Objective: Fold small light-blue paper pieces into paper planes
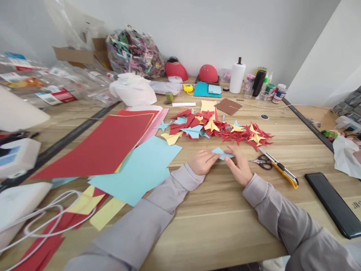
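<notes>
A small folded piece of light blue paper (222,153) is between my two hands, low over the wooden table. The fingers of my left hand (202,162) are closed on its left edge. On its right side, the thumb and fingers of my right hand (238,164) pinch the paper. Just beyond lies a pile of folded red, yellow and blue paper pieces (194,126), several of them shaped like stars or planes. Close by on the right are black-handled scissors (264,162) and a yellow utility knife (280,168).
Large red sheets (104,145) and light blue sheets (138,169) spread over the left side. A black phone (334,203) lies at the right. Behind stand a white bottle-like roll (237,77), a yellow tape measure (188,88) and several jars. White cables (56,214) coil at lower left.
</notes>
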`<state>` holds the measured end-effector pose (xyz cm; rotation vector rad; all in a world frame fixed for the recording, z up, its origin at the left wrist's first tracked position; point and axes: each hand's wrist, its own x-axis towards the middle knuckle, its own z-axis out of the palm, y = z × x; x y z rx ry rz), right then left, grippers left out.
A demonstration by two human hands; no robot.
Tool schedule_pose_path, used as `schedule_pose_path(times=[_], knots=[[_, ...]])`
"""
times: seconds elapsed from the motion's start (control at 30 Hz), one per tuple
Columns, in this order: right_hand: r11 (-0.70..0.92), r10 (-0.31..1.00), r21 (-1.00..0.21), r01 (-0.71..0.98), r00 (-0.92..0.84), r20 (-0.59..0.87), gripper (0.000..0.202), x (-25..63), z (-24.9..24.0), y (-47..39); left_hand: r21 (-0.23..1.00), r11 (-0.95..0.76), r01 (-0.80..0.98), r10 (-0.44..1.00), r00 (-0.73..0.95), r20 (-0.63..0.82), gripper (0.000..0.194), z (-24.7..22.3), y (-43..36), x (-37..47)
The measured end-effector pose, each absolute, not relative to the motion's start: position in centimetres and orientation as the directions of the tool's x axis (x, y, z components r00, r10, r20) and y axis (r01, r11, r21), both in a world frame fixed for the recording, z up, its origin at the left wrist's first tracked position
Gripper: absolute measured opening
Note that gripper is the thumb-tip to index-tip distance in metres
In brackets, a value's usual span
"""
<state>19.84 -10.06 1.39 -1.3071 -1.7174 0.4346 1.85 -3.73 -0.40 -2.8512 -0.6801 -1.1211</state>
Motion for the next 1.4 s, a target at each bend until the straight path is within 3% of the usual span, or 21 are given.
schedule_pose_path(times=[0.07,0.13,0.2,0.27,0.37,0.5,0.77,0.97,1.1,1.4], knots=[[0.373,0.903,-0.821,0.431,0.035,0.429,0.051,19.9,1.2,-9.8,0.382,-0.813,0.440,0.565,0.437,0.700,0.023,-0.3,-4.3,2.1],[0.345,0.924,-0.896,0.281,0.067,0.376,0.053,19.8,0.9,-9.5,0.674,-0.633,0.381,0.764,0.170,0.622,0.021,-0.3,-4.8,2.7],[0.269,0.960,-0.954,0.132,0.040,0.276,0.040,19.6,0.7,-9.3,0.889,-0.426,0.168,0.905,0.096,0.415,0.027,-0.4,-5.2,3.2],[0.160,0.987,-0.987,0.022,0.009,0.160,0.028,19.5,0.7,-9.1,0.972,-0.233,0.016,0.964,0.134,0.229,0.034,-0.3,-5.3,3.5],[0.050,0.999,-0.997,-0.058,0.023,0.049,0.030,19.4,1.0,-9.1,0.995,-0.034,-0.090,0.975,0.214,0.053,0.040,0.3,-5.2,3.6],[-0.008,0.999,-0.994,-0.105,0.039,-0.012,0.032,19.4,1.4,-9.2,0.986,0.058,-0.155,0.964,0.266,-0.015,0.037,1.0,-5.2,3.4],[0.021,0.999,-0.995,-0.095,0.034,0.018,0.028,19.5,1.1,-9.0,0.988,0.054,-0.147,0.953,0.303,-0.007,0.032,0.7,-5.1,3.4],[0.019,0.999,-0.995,-0.096,0.028,0.016,0.027,19.6,1.1,-8.9,0.988,0.052,-0.146,0.972,0.234,-0.017,0.035,0.7,-5.3,3.6],[0.050,0.998,-0.989,-0.141,0.045,0.045,0.024,19.6,1.6,-9.0,0.999,0.018,-0.044,0.951,0.308,-0.003,0.031,0.6,-5.4,3.4],[0.075,0.992,-0.979,-0.191,0.111,0.054,0.021,19.8,1.7,-8.8,1.000,-0.004,-0.030,0.924,0.383,0.015,0.032,0.6,-5.2,3.2]])
